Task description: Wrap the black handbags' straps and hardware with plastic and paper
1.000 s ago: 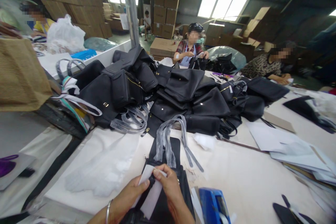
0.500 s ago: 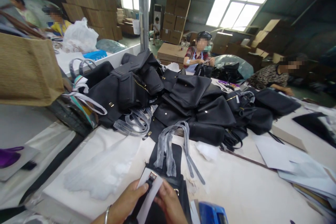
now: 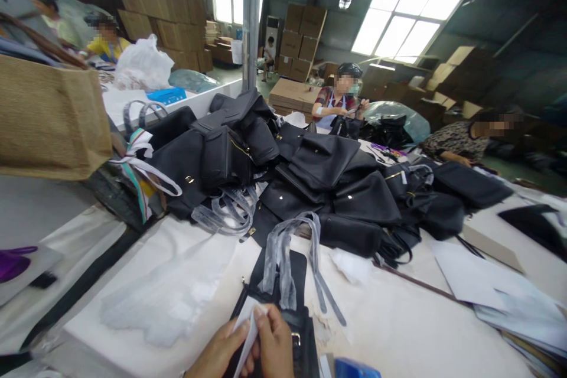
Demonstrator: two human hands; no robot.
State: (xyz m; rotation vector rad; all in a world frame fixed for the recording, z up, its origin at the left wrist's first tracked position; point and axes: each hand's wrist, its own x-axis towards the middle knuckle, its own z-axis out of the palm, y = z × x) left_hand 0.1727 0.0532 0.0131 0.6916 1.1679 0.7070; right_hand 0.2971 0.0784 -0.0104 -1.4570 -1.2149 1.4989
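Observation:
My left hand [image 3: 219,351] pinches a folded strip of white paper [image 3: 246,310] between thumb and fingers. From the other side, my right hand [image 3: 273,336] grips the same strip near its top. The black strap with its buckle is hidden by the paper and my fingers. Under both hands lies a black bag [image 3: 303,328] with a metal buckle at its right side. Its flap [image 3: 297,266] points away from me. Straps in clear film [image 3: 283,271] lie across that flap.
A heap of black bags [image 3: 328,159] fills the table's far side. White sheets [image 3: 465,271] lie right; a blue object [image 3: 354,368] sits at the near edge. A burlap bag [image 3: 53,118] stands left. Several people work beyond, one person [image 3: 339,97] opposite me.
The white paper has been folded over the buckled strap, which no longer shows. My right hand has moved up and left, closer to my left hand. The view has tilted slightly up.

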